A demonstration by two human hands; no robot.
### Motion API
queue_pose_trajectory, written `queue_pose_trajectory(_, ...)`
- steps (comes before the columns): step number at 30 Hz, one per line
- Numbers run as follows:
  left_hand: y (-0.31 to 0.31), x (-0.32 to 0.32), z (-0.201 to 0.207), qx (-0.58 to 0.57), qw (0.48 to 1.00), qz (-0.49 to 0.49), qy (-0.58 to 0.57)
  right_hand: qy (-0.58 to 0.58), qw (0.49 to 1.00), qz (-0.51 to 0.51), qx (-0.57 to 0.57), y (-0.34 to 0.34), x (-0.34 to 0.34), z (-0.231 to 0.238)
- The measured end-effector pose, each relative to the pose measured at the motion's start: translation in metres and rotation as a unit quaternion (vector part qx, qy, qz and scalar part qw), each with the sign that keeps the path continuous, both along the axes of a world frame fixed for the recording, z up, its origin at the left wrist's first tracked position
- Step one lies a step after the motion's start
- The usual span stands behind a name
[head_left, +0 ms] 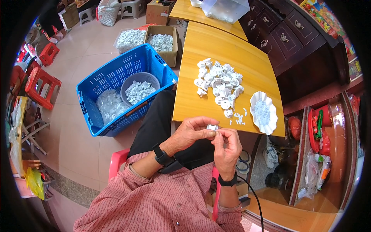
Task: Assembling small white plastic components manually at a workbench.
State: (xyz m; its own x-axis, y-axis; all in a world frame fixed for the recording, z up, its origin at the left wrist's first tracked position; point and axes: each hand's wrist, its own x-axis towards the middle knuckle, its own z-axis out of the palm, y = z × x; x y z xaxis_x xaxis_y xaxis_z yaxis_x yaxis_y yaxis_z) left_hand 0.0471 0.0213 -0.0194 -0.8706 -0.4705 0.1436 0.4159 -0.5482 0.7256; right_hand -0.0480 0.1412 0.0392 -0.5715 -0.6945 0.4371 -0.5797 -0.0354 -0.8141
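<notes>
Over my lap, by the near edge of the wooden table (193,104), my left hand (189,135) pinches a small white plastic part (212,127) between thumb and fingers. My right hand (227,145) meets it there, its thumb and fingertips pressed together against the same part. Whether the right fingertips hold another small piece is hidden. On the table lies a heap of white plastic parts (220,81), round with raised clips. Close to it several tiny pale pins (240,118) are scattered. A white scalloped dish (273,125) holds many more of these pale pieces (262,112).
Left of my knees stands a blue crate (104,79) with a grey basket (124,87) of white parts and a plastic bag (110,104). Behind it is a cardboard box (170,58) of parts. A dark drawer cabinet (286,38) borders the table's right. A cable (258,201) hangs near my right wrist.
</notes>
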Motion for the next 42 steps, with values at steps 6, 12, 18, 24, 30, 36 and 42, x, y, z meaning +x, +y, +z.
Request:
queue_pose_trajectory(6, -0.002, 0.001, 0.001, -0.029, 0.998, 0.013, -0.051, -0.007, 1.000, 0.009, 0.015, -0.001, -0.005, -0.004)
queue_pose_trajectory(12, -0.004, 0.001, 0.002, -0.037, 0.997, 0.025, -0.068, -0.012, 0.999, 0.020, 0.045, -0.002, -0.005, -0.006)
queue_pose_trajectory(18, -0.006, 0.001, 0.001, -0.042, 0.997, 0.022, -0.069, -0.010, 0.999, 0.025, 0.041, -0.004, -0.005, -0.007)
queue_pose_trajectory(24, -0.006, 0.001, -0.002, 0.036, 0.999, -0.008, -0.024, -0.008, 1.000, -0.012, 0.011, -0.002, -0.005, -0.008)
queue_pose_trajectory(30, -0.005, 0.001, -0.002, 0.102, 0.993, -0.035, 0.037, -0.044, 0.998, -0.040, -0.027, 0.000, -0.002, -0.003)
queue_pose_trajectory(36, -0.006, 0.004, -0.001, 0.127, 0.990, -0.056, 0.032, 0.032, 0.998, -0.038, -0.036, -0.001, -0.002, 0.002)
queue_pose_trajectory(42, -0.002, -0.001, -0.002, 0.038, 0.998, -0.026, 0.041, 0.006, 0.999, -0.036, -0.031, 0.000, -0.002, 0.000)
